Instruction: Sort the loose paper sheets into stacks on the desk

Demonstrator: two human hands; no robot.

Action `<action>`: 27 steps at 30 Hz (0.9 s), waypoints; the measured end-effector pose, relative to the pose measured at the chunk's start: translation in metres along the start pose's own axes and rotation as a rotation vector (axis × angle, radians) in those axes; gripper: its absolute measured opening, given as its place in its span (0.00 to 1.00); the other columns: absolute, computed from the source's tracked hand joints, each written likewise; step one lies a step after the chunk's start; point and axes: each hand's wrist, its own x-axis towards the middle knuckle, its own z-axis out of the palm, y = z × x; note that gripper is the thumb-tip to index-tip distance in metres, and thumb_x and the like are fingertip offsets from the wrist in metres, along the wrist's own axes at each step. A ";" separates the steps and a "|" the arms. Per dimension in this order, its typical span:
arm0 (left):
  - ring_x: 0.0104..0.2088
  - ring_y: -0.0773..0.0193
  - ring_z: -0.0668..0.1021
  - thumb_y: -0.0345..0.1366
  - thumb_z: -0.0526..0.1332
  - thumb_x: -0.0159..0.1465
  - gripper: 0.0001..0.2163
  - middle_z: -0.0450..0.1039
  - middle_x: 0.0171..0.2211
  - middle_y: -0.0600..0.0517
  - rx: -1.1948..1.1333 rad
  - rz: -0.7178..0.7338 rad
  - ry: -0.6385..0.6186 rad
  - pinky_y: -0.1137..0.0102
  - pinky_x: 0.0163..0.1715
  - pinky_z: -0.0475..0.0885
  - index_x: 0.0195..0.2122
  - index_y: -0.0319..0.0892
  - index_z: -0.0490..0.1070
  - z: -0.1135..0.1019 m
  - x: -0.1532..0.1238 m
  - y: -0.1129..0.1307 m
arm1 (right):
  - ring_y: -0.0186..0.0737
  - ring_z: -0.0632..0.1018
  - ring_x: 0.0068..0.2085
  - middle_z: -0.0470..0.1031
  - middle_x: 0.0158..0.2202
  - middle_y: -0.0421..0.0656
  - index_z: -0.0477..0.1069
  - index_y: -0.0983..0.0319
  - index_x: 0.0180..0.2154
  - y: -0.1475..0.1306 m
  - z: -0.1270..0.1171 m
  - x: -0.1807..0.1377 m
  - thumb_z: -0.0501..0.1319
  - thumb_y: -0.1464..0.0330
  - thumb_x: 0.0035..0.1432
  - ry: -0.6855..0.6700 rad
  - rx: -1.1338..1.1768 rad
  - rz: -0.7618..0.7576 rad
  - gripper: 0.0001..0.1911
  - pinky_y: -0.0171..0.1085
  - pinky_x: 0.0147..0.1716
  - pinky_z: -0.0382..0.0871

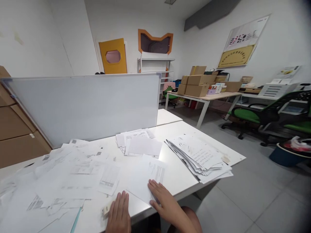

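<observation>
A: White table (179,176), loose papers (73,174) everywhere. The hands?
B: At six o'clock the right hand (165,202) lies flat and open on a sheet (143,181); the left hand (119,212), at seven, lies flat, holding nothing

A whiteboard (85,106) stands along the far edge of the desk (179,176). Loose sheets (73,171) spread over the desk's left half, a small pile (138,144) lies at its middle, and a fanned stack (199,155) sits at its right end. At the desk's near edge lies a single sheet (145,178) with the right hand (165,202) flat on it. The left hand (119,213) rests on the desk just left of it. Cardboard boxes (14,129) stand left of the desk.
</observation>
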 end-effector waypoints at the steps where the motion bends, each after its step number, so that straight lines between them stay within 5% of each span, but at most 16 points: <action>1: 0.65 0.59 0.56 0.26 0.53 0.58 0.29 0.72 0.53 0.46 -0.001 -0.001 0.002 0.61 0.65 0.48 0.62 0.35 0.54 0.000 0.000 0.000 | 0.44 0.52 0.67 0.49 0.67 0.46 0.51 0.63 0.64 -0.001 -0.001 0.000 0.50 0.62 0.61 0.000 0.000 0.000 0.31 0.50 0.65 0.46; 14: 0.64 0.57 0.58 0.27 0.53 0.59 0.27 0.73 0.51 0.43 -0.033 0.011 0.047 0.60 0.64 0.49 0.62 0.34 0.56 0.002 0.005 -0.001 | 0.43 0.58 0.65 0.58 0.64 0.45 0.54 0.61 0.63 0.004 0.004 0.004 0.49 0.69 0.61 0.135 0.025 -0.017 0.27 0.49 0.64 0.52; 19: 0.63 0.54 0.59 0.32 0.54 0.61 0.28 0.72 0.52 0.43 -0.133 -0.056 0.044 0.60 0.61 0.57 0.63 0.35 0.52 -0.007 0.015 0.006 | 0.43 0.61 0.63 0.61 0.62 0.46 0.56 0.60 0.62 0.003 0.008 0.001 0.51 0.70 0.59 0.201 0.063 -0.037 0.28 0.50 0.63 0.53; 27: 0.57 0.61 0.69 0.42 0.54 0.64 0.27 0.64 0.59 0.52 -0.244 0.335 -0.192 0.69 0.51 0.69 0.63 0.41 0.53 0.004 0.050 0.031 | 0.44 0.65 0.61 0.67 0.59 0.45 0.65 0.57 0.56 0.016 0.000 -0.010 0.53 0.59 0.62 0.311 0.432 -0.023 0.22 0.49 0.61 0.56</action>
